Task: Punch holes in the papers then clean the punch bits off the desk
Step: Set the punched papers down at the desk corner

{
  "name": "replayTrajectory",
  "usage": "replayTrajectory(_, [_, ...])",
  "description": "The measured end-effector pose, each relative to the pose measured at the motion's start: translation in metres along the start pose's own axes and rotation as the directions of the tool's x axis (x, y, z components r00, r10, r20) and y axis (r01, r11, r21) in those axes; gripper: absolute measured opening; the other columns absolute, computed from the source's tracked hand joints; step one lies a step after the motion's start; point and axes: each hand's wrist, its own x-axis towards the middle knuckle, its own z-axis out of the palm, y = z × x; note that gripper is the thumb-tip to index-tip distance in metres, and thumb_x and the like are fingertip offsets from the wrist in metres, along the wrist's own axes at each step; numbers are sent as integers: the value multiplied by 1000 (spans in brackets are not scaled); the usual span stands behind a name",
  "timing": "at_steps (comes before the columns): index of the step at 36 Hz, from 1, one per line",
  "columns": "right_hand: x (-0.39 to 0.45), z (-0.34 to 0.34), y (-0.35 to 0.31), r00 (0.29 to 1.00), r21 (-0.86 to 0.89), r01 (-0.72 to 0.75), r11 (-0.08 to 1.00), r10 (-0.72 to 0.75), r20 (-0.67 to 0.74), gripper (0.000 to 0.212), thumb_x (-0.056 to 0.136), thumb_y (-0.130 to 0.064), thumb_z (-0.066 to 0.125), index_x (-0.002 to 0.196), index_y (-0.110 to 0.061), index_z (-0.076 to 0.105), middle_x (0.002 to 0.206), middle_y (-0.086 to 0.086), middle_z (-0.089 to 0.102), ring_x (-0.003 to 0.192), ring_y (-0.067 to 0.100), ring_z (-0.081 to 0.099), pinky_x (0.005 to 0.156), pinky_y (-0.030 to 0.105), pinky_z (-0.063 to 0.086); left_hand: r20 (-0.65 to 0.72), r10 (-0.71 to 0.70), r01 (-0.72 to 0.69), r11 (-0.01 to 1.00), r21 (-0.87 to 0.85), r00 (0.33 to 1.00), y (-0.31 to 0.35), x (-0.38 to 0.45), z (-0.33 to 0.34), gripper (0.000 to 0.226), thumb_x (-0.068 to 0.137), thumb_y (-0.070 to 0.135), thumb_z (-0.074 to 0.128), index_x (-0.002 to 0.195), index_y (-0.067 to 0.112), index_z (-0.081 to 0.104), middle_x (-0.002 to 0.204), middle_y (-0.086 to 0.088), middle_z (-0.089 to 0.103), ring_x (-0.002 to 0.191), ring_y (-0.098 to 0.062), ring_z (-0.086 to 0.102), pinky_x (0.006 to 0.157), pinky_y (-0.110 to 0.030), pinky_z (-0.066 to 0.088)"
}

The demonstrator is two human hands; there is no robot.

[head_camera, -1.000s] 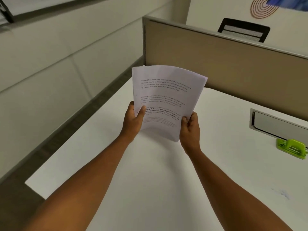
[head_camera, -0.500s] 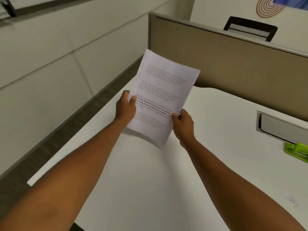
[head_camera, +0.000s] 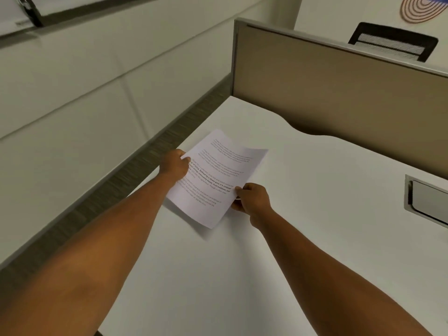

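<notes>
Two hands [head_camera: 175, 166] [head_camera: 252, 200], one sheaf of papers [head_camera: 215, 175], one desk [head_camera: 315, 190], one partition [head_camera: 339, 93].

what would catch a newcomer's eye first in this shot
The printed white sheets of paper at centre draw the eye, held low over the plain white desk, with the left hand gripping their left edge and the right hand their right edge. Behind the desk stands a tan fabric partition panel, and a grey metal cable hatch sits in the desk at far right.
</notes>
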Motion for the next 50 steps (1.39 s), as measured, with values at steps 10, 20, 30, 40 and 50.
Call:
replayTrajectory(10, [14,7,-7,999,-27,15,1000,-17,-52,9,91,-8,62,99,-5,62,95,11,71,75,24,73,58,28,60,-138,-12,14,1000,20,990,-11,27,3,21,96,3,51,106,4,69,111,-12,68,99,-25,62,83,-36,53])
replayTrajectory(20, [24,12,-1,994,-102,15,995,-26,-107,8,86,-3,60,91,-7,64,95,12,72,74,26,73,61,33,62,-197,17,0,996,85,980,-21,27,5,17,93,6,57,99,6,73,98,-10,72,85,-22,65,74,-32,55])
replayTrajectory(30, [23,19,8,988,-86,58,995,-70,-141,30,84,-5,65,110,-17,56,104,8,68,77,25,73,57,31,61,-215,84,-58,991,122,973,-26,24,4,19,95,8,58,80,16,67,77,-1,58,72,-17,56,56,-18,40])
replayTrajectory(40, [36,27,3,981,-146,87,986,-110,-161,39,84,-6,64,119,-18,53,105,6,65,76,26,72,57,33,62,-237,41,1,985,175,971,-27,37,3,19,94,9,59,81,11,74,80,-8,69,75,-25,67,66,-32,56])
replayTrajectory(50, [47,27,4,984,-157,73,985,-97,-152,46,78,-5,63,119,-20,46,100,8,62,74,28,71,55,37,62,-229,67,-11,971,238,971,-28,42,7,22,92,5,61,77,17,70,72,-3,59,67,-19,58,62,-29,51])
